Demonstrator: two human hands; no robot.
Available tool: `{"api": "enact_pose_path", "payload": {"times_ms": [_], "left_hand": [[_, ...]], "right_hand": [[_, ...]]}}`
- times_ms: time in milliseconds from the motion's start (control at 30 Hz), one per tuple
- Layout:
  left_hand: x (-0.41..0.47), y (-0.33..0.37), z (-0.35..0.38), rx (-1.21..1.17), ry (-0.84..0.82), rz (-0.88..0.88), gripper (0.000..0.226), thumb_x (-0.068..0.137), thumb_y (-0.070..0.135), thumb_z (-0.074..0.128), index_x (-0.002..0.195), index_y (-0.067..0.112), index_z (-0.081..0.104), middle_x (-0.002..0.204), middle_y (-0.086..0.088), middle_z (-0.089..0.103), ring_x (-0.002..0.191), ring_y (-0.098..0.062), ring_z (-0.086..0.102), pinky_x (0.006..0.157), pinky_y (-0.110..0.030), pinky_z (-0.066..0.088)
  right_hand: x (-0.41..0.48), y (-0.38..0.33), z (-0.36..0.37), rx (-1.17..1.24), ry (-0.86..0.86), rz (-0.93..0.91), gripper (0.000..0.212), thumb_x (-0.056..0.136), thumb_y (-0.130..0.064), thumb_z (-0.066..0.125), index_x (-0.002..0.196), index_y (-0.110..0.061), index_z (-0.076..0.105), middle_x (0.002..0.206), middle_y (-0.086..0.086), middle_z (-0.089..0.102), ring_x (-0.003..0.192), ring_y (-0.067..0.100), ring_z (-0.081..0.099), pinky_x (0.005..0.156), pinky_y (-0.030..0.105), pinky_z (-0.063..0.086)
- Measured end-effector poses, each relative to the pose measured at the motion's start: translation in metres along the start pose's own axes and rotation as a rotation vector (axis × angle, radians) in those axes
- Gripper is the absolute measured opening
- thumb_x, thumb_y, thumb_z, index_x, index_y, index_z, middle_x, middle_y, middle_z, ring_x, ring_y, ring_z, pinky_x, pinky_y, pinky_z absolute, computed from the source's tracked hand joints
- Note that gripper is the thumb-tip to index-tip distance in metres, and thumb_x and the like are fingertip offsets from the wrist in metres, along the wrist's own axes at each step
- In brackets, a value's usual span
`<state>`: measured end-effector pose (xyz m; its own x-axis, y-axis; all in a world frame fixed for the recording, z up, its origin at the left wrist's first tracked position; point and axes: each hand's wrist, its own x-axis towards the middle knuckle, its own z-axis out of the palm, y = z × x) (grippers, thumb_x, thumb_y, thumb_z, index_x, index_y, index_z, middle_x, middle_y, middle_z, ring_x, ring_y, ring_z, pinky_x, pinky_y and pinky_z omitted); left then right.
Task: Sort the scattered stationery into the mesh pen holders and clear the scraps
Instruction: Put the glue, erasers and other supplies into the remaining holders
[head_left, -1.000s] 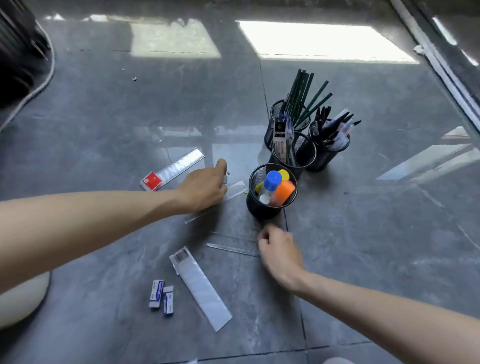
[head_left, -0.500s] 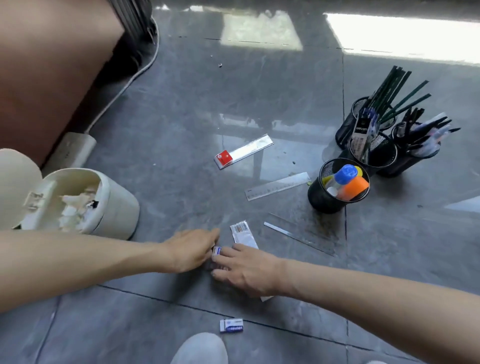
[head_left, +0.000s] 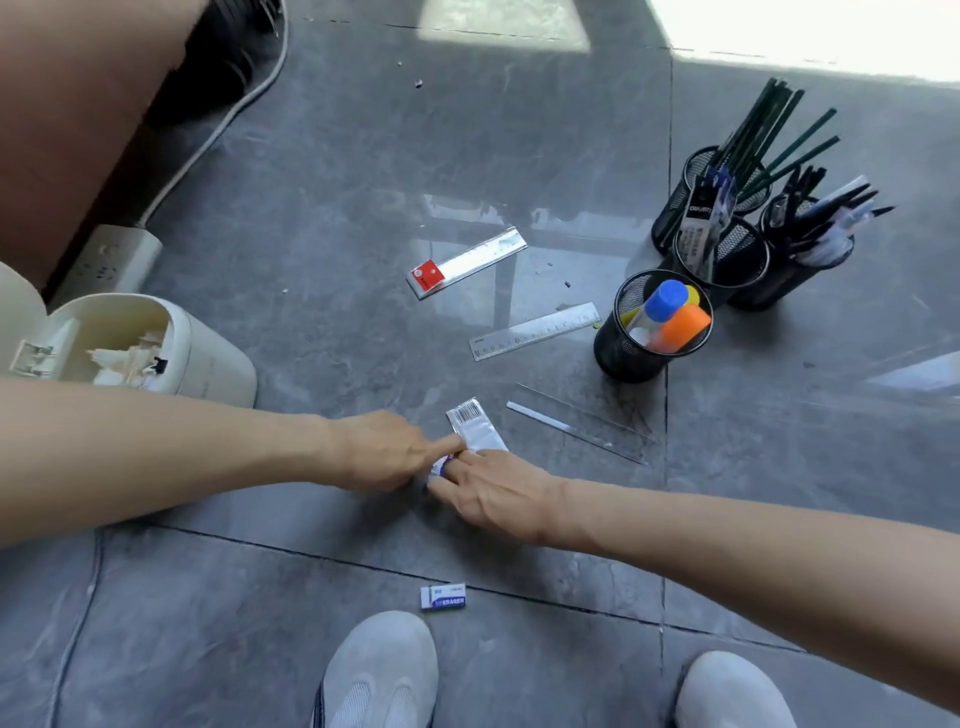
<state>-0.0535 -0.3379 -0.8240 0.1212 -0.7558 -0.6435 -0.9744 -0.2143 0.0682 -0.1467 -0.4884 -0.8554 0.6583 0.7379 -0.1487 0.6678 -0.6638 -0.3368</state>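
At six o'clock, by the shoes, lay a loose eraser (head_left: 443, 596). Just beyond, the left hand (head_left: 384, 452) and right hand (head_left: 493, 493) met over a small blue-and-white piece (head_left: 440, 464), mostly hidden, at the wrapper's (head_left: 475, 423) near end. The right hand's fingers lay straight. Whether the left pinched it, I couldn't tell. Better to pinch its sides, then carry it to the mesh holders (head_left: 618, 353) at two o'clock.
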Motion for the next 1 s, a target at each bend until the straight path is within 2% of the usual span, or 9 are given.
{"api": "enact_pose_path", "payload": {"times_ms": [67,167,267,333,533,700,833,933,1000], "left_hand": [[0.004,0.001,-0.006,0.064,-0.024,0.023,0.037,0.088,0.006,0.039,0.124,0.012,0.029,0.093,-0.012,0.062,0.067,-0.035,0.049,0.054,-0.033,0.031],[0.009,0.007,-0.011,0.184,-0.063,0.054,0.024,0.093,0.015,0.038,0.117,0.013,0.033,0.096,-0.012,0.065,0.075,-0.036,0.058,0.055,-0.033,0.032],[0.011,0.014,-0.014,0.171,-0.188,0.002,0.032,0.089,0.025,0.047,0.117,0.011,0.039,0.101,-0.014,0.066,0.086,-0.036,0.062,0.059,-0.032,0.032],[0.007,0.017,-0.016,0.108,-0.249,-0.035,0.040,0.087,0.030,0.051,0.120,0.011,0.041,0.104,-0.014,0.065,0.091,-0.035,0.062,0.064,-0.033,0.037],[-0.003,0.019,-0.008,-0.187,-0.349,-0.279,0.041,0.087,0.039,0.047,0.117,0.012,0.047,0.114,-0.015,0.061,0.102,-0.035,0.058,0.073,-0.031,0.041],[-0.017,0.016,-0.006,-0.345,-0.327,-0.344,0.034,0.087,0.039,0.048,0.108,0.013,0.048,0.110,-0.013,0.061,0.097,-0.032,0.056,0.069,-0.028,0.037],[-0.021,0.019,-0.007,-0.614,-0.239,-0.420,0.018,0.088,0.032,0.046,0.088,0.014,0.042,0.093,-0.010,0.056,0.080,-0.027,0.046,0.064,-0.029,0.033],[-0.016,0.023,-0.014,-0.884,-0.057,-0.513,0.018,0.092,0.028,0.043,0.078,0.018,0.039,0.083,-0.003,0.051,0.072,-0.021,0.044,0.056,-0.029,0.031],[-0.010,0.026,-0.021,-1.061,0.098,-0.594,0.023,0.094,0.030,0.043,0.074,0.020,0.038,0.070,0.001,0.046,0.058,-0.014,0.040,0.049,-0.024,0.029]], "right_hand": [[-0.003,-0.005,0.003,-0.014,-0.023,0.013,0.033,0.078,0.004,0.052,0.111,0.006,0.053,0.090,0.025,0.060,0.080,0.039,0.057,0.062,0.041,0.048],[-0.013,-0.013,0.002,0.063,-0.014,0.049,0.033,0.062,0.003,0.073,0.089,0.003,0.053,0.077,0.018,0.059,0.062,0.032,0.057,0.049,0.029,0.044],[-0.020,-0.025,-0.002,0.112,-0.152,0.029,0.010,0.085,0.003,0.049,0.094,0.005,0.052,0.107,0.026,0.046,0.076,0.038,0.055,0.055,0.038,0.031],[-0.020,-0.033,0.003,0.173,-0.151,0.061,0.012,0.091,0.000,0.040,0.096,0.005,0.050,0.112,0.023,0.038,0.079,0.036,0.049,0.060,0.040,0.031],[-0.015,-0.054,0.011,0.226,-0.298,0.098,0.034,0.092,-0.025,0.055,0.114,-0.002,0.044,0.114,0.019,0.044,0.087,0.037,0.055,0.052,0.035,0.028],[-0.008,-0.059,0.020,0.144,-0.350,0.132,0.034,0.086,-0.007,0.056,0.118,-0.004,0.042,0.117,0.015,0.046,0.089,0.036,0.060,0.044,0.030,0.022],[-0.005,-0.047,0.006,0.569,-0.160,0.461,0.023,0.075,-0.026,0.063,0.086,-0.011,0.049,0.087,0.011,0.053,0.076,0.028,0.052,0.050,0.030,0.028],[0.001,-0.023,-0.012,0.950,0.007,0.860,0.031,0.070,-0.011,0.074,0.067,-0.017,0.044,0.059,-0.001,0.051,0.054,0.013,0.047,0.046,0.023,0.031],[0.000,-0.002,-0.029,1.256,0.090,0.997,0.028,0.074,0.001,0.071,0.071,-0.016,0.049,0.045,-0.002,0.051,0.037,0.006,0.042,0.039,0.019,0.028]]}}
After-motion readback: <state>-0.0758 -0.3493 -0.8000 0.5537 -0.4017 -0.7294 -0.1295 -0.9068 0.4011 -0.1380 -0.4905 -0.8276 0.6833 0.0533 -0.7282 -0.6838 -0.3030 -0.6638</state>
